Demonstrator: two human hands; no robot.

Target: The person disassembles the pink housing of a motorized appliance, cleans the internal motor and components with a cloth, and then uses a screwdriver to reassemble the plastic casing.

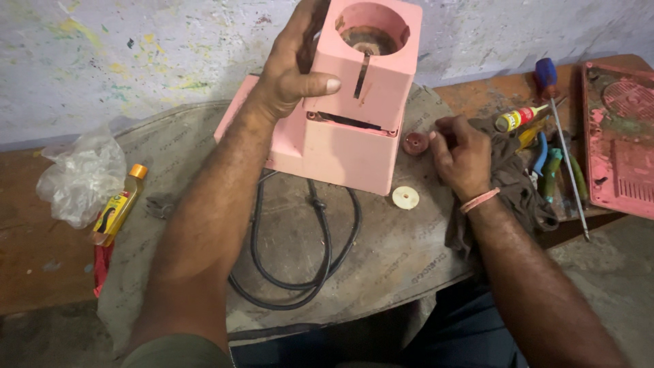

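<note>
A pink plastic appliance housing [347, 116] with a round top opening is standing at the upper centre of the frame on the desk [381, 266], its black cord [300, 266] looping below. The left hand [289, 71] is gripping its upper block. The right hand [460, 153] is closing its fingertips on a small dark red knob [414, 143]. A yellow-labelled oil bottle [117, 208] is lying at left; a small yellow-and-red tube [518, 118] is lying at upper right.

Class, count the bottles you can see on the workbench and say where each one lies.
2. A yellow oil bottle lies far left beside the plastic bag; a small glue bottle lies far right among the tools. Others may be hidden under the cloth.
</note>
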